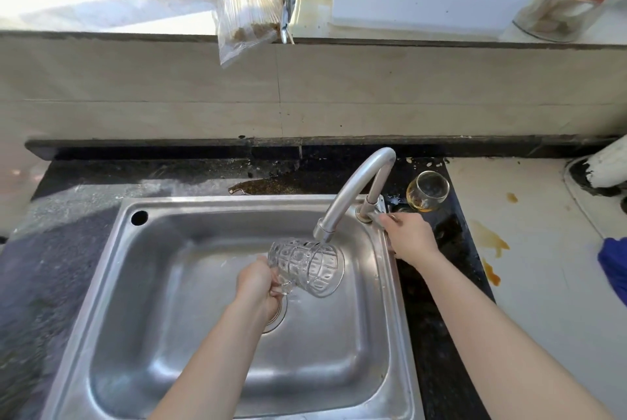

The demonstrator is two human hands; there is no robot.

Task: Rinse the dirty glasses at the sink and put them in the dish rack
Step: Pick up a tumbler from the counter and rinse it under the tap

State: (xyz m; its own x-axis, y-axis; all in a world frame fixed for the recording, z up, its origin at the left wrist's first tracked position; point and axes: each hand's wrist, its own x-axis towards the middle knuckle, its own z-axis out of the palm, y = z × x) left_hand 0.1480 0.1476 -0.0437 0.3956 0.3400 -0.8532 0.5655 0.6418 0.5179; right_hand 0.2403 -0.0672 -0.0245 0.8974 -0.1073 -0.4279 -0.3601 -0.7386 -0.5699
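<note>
Closest up, forearms [210, 368] come in from 6 o'clock over steel sink [135, 284]. Mid-basin, left hand [259, 278] has fingers wrapped tight round handle of glass mug [307, 267], right under faucet spout [353, 189]. Mug looks empty and lies tipped on its side, long axis running 9 to 3 o'clock, base at 9, mouth facing 3. At 2 o'clock, right hand [412, 238] has fingers curled on faucet lever [380, 217]. At 1 o'clock, small round glass [428, 190] sits on dark counter [437, 334], bit of amber liquid in bottom. Can't tell if water's running.

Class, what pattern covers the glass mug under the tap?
The glass mug has a moulded square grid; head view.
</note>
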